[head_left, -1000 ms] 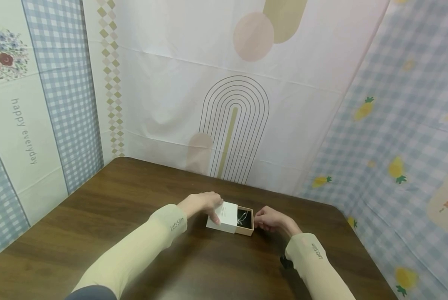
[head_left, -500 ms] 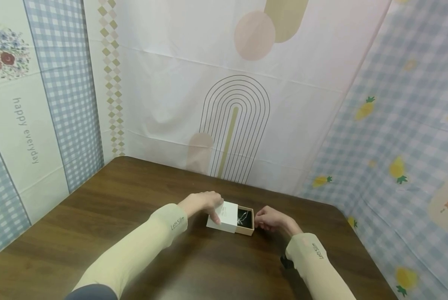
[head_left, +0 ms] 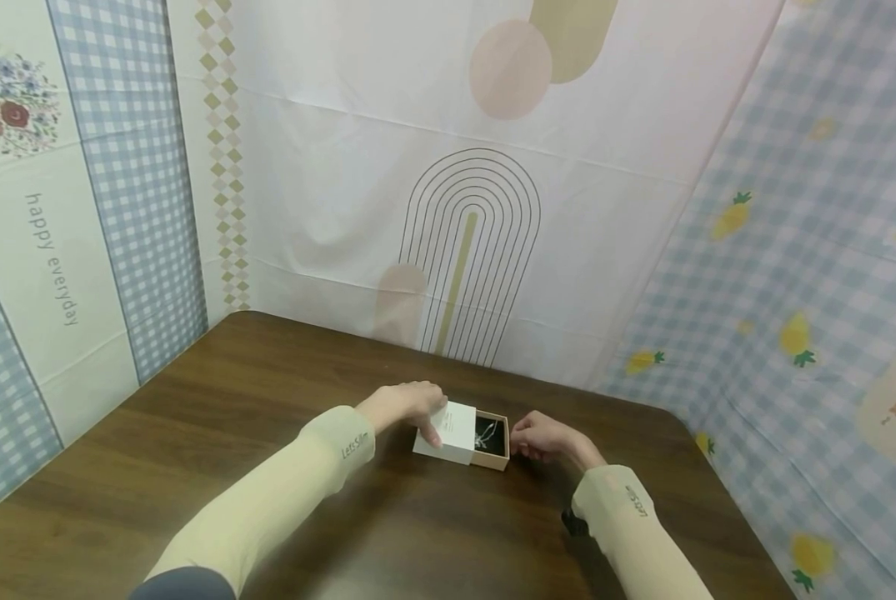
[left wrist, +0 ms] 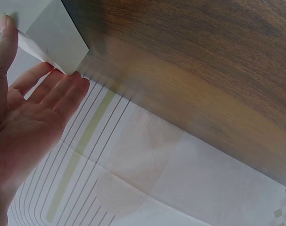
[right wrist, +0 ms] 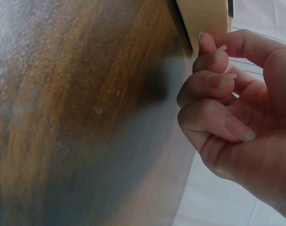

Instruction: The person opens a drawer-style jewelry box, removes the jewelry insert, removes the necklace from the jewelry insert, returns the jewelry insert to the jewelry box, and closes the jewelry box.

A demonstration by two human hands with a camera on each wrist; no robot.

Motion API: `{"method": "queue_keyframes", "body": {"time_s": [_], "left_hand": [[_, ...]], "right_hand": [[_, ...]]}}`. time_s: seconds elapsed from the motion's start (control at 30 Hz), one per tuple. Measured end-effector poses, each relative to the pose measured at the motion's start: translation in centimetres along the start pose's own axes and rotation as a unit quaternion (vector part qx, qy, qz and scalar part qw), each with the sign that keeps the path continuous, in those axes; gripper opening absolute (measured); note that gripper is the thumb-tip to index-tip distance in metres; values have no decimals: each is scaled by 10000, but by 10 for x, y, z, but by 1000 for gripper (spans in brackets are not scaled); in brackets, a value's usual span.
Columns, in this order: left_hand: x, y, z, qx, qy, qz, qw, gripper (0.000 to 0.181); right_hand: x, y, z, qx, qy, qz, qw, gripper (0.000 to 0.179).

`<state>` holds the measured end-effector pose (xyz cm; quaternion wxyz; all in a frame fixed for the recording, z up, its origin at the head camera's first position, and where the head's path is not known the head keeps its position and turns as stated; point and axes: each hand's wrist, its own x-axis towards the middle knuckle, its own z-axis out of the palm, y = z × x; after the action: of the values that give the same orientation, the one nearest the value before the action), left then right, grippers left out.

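A small drawer-style jewellery box lies on the wooden table, its white sleeve (head_left: 458,427) partly off the kraft-coloured inner tray (head_left: 490,462). Inside the tray's exposed part, a silvery necklace (head_left: 485,434) rests on a black insert. My left hand (head_left: 410,407) grips the sleeve from the left, thumb on the near part and fingers at the far side. At the opposite end, my right hand (head_left: 541,437) has its fingers curled, with index finger and thumb together at the tray's end wall. The right wrist view shows those fingertips against the tray; I cannot tell whether a tab is pinched there.
The dark brown wooden table (head_left: 327,517) has rounded far corners. Printed cloths hang behind it and along both sides, the rear one (head_left: 327,208) close to its far edge. A black object (head_left: 573,524) shows under the right cuff.
Both hands, the box and the necklace stay practically where they were. Only the head view shifts very slightly.
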<state>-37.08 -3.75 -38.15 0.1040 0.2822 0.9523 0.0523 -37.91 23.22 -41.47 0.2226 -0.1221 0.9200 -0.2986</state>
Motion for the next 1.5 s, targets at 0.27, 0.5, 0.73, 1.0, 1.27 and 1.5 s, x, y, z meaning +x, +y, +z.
{"method": "queue_keyframes", "body": {"time_s": [0.27, 0.5, 0.73, 1.0, 1.27, 1.5], "left_hand": [[-1, 0, 0, -22, -9, 3, 10000, 49], [-1, 0, -1, -135, -14, -62, 9999, 49], [2, 0, -3, -114, 9, -100, 9999, 47], [7, 1, -3, 9, 14, -80, 10000, 49], [7, 0, -3, 13, 39, -85, 10000, 50], [8, 0, -2, 23, 27, -84, 10000, 50]], "right_hand": [[-1, 0, -1, -44, 25, 18, 10000, 21], [-2, 1, 0, -4, 38, 49, 10000, 21], [2, 3, -5, -14, -3, 38, 10000, 21], [4, 5, -10, 1, -27, 23, 10000, 20], [4, 4, -9, -28, -28, 0, 10000, 20], [6, 6, -10, -56, -57, 27, 10000, 20]]}}
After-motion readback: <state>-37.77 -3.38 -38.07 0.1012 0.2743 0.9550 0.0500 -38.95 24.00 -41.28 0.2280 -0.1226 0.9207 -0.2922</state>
